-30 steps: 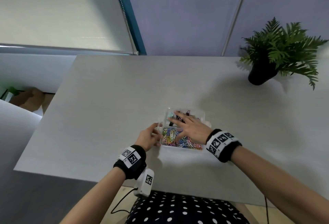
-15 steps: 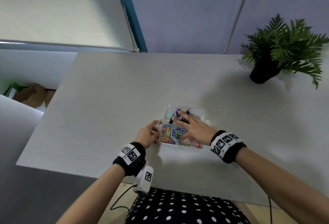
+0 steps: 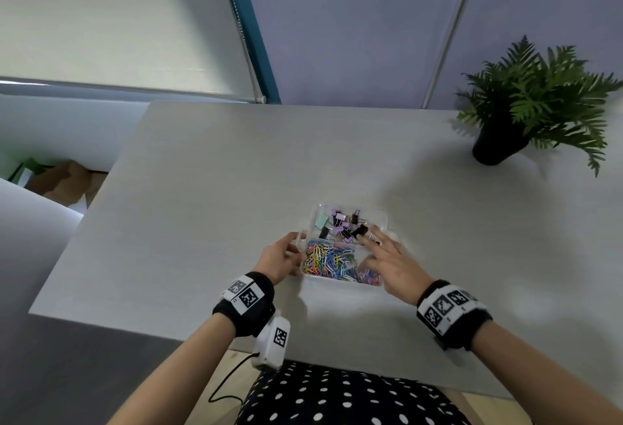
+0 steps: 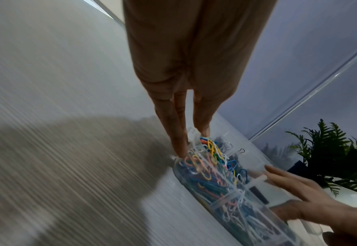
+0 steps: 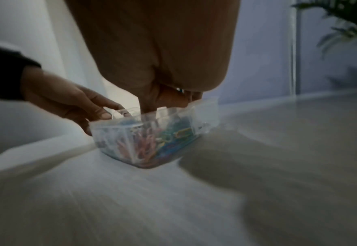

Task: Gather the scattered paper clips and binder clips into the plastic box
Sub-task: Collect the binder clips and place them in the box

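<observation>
Centre frame, the left hand (image 3: 281, 257) grips the plastic box (image 3: 380, 216) to steady it; the right hand (image 3: 391, 264) hovers spread, empty.

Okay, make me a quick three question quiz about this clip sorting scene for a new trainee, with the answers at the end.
1. True or false: the binder clips lie in the far compartment of the plastic box.
2. Which hand touches the box's side: A left hand, B right hand?
3. What fills the near compartment?

Key:
1. True.
2. A; the right hand hovers above the box, fingers spread.
3. Coloured paper clips.
</observation>
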